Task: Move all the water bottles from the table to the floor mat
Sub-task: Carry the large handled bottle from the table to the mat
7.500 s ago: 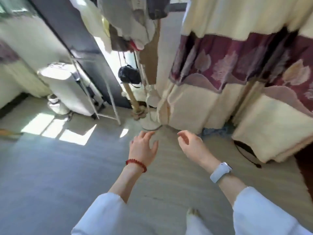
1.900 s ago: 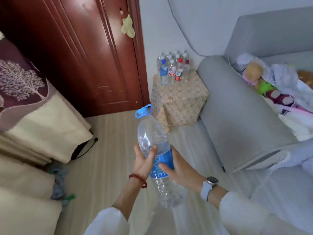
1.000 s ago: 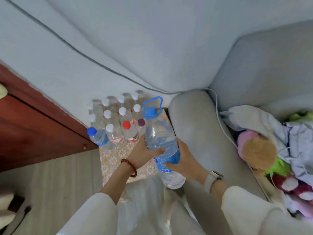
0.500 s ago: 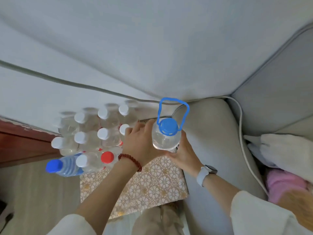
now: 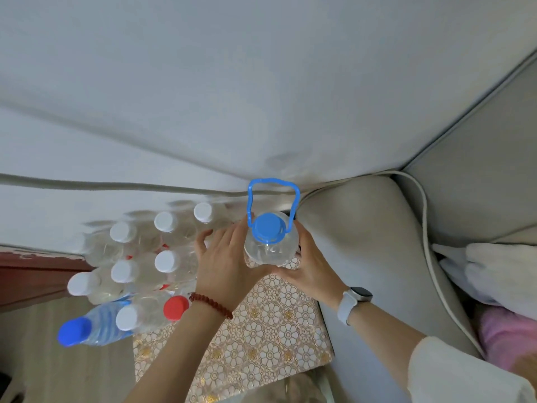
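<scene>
A large clear water bottle point(image 5: 271, 245) with a blue cap and blue carry handle stands upright at the back right of the small table point(image 5: 261, 330), which is draped in a floral cloth. My left hand point(image 5: 225, 263) presses its left side and my right hand point(image 5: 308, 267) cups its right side. To the left, several small bottles stand packed together, most with white caps point(image 5: 165, 261), one with a red cap point(image 5: 175, 308) and one with a blue cap point(image 5: 74, 333) at the front left corner. The floor mat is out of view.
A grey sofa arm point(image 5: 372, 257) sits tight against the table's right side, with a white cable point(image 5: 430, 245) running over it. The white wall point(image 5: 261, 97) is directly behind the bottles. A dark red door point(image 5: 32, 274) is at the left. Soft toys and cloth point(image 5: 499, 286) lie on the sofa.
I have walked to the table carrying the large bottle in both hands and brought it down upright onto the table's back right corner. In the last half second almost nothing shifted.
</scene>
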The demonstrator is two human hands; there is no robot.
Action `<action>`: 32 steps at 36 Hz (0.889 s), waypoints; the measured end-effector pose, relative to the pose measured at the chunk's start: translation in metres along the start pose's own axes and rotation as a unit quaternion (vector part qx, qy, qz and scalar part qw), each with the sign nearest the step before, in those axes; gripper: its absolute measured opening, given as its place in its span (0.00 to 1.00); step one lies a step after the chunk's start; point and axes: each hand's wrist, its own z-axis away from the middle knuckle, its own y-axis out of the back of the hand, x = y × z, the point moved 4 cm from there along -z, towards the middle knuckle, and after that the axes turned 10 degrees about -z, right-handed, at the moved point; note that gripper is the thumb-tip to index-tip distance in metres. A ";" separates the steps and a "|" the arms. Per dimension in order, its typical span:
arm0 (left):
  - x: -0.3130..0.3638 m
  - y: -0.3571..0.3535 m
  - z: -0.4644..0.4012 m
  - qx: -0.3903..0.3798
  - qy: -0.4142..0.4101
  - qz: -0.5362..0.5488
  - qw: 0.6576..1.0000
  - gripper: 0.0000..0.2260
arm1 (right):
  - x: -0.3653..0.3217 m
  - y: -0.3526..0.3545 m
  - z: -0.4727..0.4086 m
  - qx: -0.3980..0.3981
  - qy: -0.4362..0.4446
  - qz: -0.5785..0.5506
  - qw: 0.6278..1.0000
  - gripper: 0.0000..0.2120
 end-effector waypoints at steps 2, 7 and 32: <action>-0.001 0.001 -0.003 0.017 -0.006 -0.006 1.000 0.35 | -0.005 0.001 -0.002 0.012 0.007 -0.003 1.000 0.40; -0.005 0.003 -0.011 0.016 -0.004 -0.037 0.999 0.35 | -0.011 -0.001 -0.011 0.030 0.021 -0.002 0.999 0.38; -0.021 0.003 -0.014 0.024 0.069 0.062 0.995 0.31 | -0.027 -0.013 -0.020 0.060 0.063 0.037 0.996 0.40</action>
